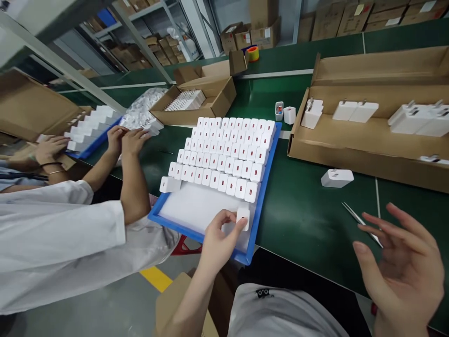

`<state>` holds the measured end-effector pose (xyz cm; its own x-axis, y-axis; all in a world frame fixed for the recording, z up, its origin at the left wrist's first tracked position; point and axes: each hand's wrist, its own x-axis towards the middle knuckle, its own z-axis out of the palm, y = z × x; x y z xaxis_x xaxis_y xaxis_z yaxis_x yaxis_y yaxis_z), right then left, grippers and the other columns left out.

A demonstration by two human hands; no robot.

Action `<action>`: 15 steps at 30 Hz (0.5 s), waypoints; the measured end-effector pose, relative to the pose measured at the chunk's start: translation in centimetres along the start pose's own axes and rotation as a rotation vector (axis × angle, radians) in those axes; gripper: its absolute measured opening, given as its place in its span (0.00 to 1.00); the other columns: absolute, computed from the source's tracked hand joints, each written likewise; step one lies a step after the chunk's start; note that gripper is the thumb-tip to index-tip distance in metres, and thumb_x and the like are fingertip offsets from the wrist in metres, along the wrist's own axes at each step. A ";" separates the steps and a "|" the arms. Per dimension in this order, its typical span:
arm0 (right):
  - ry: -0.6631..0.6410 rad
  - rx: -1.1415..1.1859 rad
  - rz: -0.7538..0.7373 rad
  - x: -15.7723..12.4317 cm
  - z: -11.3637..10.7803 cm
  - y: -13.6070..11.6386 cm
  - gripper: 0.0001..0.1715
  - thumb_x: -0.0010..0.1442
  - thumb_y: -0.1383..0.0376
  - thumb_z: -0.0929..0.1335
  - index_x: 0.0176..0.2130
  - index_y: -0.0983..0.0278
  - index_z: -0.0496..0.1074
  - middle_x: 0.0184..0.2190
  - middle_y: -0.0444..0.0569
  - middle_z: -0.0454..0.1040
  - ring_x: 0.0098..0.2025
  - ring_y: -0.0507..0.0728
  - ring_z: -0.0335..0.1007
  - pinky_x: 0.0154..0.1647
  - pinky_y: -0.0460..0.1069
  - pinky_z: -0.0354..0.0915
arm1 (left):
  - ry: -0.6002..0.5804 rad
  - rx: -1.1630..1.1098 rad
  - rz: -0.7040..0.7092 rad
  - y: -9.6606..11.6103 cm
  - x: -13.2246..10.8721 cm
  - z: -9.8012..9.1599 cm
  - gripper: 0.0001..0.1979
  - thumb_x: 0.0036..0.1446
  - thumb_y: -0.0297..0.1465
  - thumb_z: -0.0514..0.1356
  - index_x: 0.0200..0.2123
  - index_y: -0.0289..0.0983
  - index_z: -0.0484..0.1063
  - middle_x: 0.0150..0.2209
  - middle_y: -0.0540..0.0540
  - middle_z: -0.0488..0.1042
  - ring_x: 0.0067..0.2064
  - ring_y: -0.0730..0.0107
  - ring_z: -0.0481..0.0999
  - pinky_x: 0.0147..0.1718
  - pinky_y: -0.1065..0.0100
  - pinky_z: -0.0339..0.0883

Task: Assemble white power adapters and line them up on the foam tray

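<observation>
My left hand (220,239) pinches a white charger (243,218) between thumb and fingers, over the near right part of a blue-rimmed tray (265,187). Rows of similar white chargers (224,161), each with a small reddish slot on the face, fill the tray's far part. One charger (170,184) lies by itself at the left of the nearest row. My right hand (403,267) is open above the green table, fingers spread and holding nothing. Close to its fingertips lie metal tweezers (352,213). Farther back, a single charger (337,178) rests on its side with its plug pins up.
A long open carton (326,145) with several chargers stands on the right. Two small white pieces (284,113) sit beside it. Behind the tray is another carton (224,100) of chargers. On the left, co-workers' hands (129,140) work near a plastic bag (142,107).
</observation>
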<state>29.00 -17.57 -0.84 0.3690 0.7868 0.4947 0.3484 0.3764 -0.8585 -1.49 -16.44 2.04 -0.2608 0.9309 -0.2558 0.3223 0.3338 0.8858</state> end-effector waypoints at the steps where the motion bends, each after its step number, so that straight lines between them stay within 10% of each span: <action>1: 0.003 0.014 0.024 -0.1 -0.1 -0.2 0.38 0.43 0.72 0.79 0.53 0.51 0.78 0.62 0.57 0.69 0.51 0.73 0.77 0.46 0.71 0.75 | -0.001 0.013 0.004 -0.1 0.3 0.4 0.16 0.59 0.43 0.65 0.30 0.39 0.65 0.34 0.47 0.76 0.43 0.62 0.76 0.48 0.63 0.65; 8: 0.140 0.017 0.227 -0.6 -0.4 -1.0 0.26 0.48 0.68 0.77 0.48 0.57 0.77 0.60 0.59 0.71 0.48 0.70 0.78 0.50 0.73 0.71 | 0.009 0.001 0.013 0.0 0.6 1.3 0.15 0.60 0.45 0.64 0.34 0.39 0.71 0.35 0.45 0.78 0.47 0.59 0.76 0.49 0.64 0.63; 15: 0.159 0.029 0.205 -0.4 0.1 -1.4 0.21 0.52 0.65 0.76 0.46 0.61 0.76 0.59 0.59 0.72 0.46 0.65 0.78 0.48 0.66 0.73 | -0.050 -0.077 -0.029 0.4 1.0 0.6 0.18 0.58 0.47 0.64 0.36 0.39 0.67 0.27 0.51 0.75 0.29 0.70 0.72 0.31 0.71 0.62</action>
<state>28.28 -18.40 0.16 0.5613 0.7622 0.3226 0.2279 0.2324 -0.9455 -1.04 -15.29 1.89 -0.2227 0.9278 -0.2994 0.2438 0.3503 0.9043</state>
